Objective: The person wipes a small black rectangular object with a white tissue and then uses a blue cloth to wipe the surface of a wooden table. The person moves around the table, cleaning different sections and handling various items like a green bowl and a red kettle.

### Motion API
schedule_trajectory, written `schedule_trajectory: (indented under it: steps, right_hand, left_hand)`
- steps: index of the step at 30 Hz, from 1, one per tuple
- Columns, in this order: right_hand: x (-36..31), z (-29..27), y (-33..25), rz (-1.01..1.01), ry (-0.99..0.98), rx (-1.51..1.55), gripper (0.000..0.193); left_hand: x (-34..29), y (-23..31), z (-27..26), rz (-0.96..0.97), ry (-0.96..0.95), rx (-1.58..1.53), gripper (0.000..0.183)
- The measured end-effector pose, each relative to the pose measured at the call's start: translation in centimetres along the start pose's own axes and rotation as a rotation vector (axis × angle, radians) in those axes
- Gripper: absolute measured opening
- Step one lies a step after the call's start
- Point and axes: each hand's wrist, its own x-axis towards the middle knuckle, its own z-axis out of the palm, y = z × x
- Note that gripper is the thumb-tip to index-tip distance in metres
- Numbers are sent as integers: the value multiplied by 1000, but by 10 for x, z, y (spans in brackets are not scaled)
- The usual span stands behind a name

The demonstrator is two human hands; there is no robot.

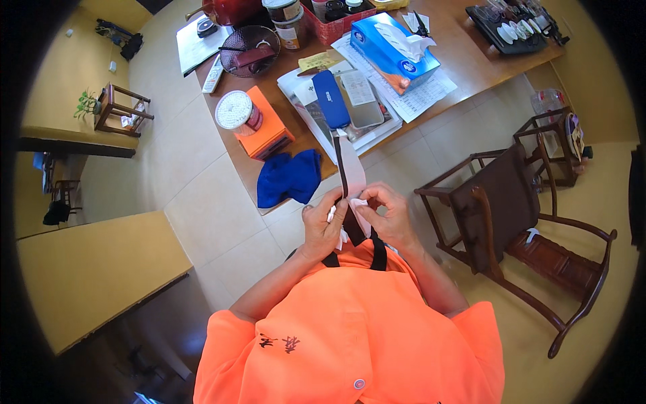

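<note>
In front of my orange shirt, both hands work at a long, flat pale pink strip [352, 165] with a dark brown edge, pointing toward the table. My left hand [324, 225] is closed, thumb and fingers pinching the strip's dark edge. Crumpled white material, tissue-like, pokes out between its fingers. My right hand [390, 221] is closed in a pinch on a small whitish piece [360, 203] lying against the pink side. Just beyond the hands, a blue zipped case [330, 99] lies on papers. A dark blue cloth [289, 178] drapes at the table's near edge.
On the wooden table [464, 74] are an orange box [272, 131], a tub of cotton swabs [235, 111], a blue tissue box [393, 54], a wire basket [250, 50] and a black tray [515, 30]. A dark wooden chair [518, 222] stands at my right.
</note>
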Motion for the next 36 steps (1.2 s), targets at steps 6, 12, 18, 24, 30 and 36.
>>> schedule_trajectory:
  steps: [6, 12, 18, 24, 30, 36]
  right_hand:
    - [4, 0, 2, -100, -35, -52, 15]
    - [7, 0, -3, -198, -46, -122, 24]
    - [2, 0, 9, -53, -53, -65, 24]
    - [0, 1, 16, -23, 17, 84, 18]
    - [-4, 2, 26, 42, 53, 148, 18]
    - [-3, 9, 23, 30, 85, 65, 18]
  left_hand:
    - [6, 18, -7, -12, -24, -41, 21]
    - [5, 21, -12, -120, -90, -116, 26]
    - [2, 15, -12, -97, -187, -130, 29]
    - [6, 27, -12, -217, -251, -206, 49]
    - [6, 38, -9, -353, -293, -277, 65]
    - [6, 39, -5, -314, -165, -282, 70]
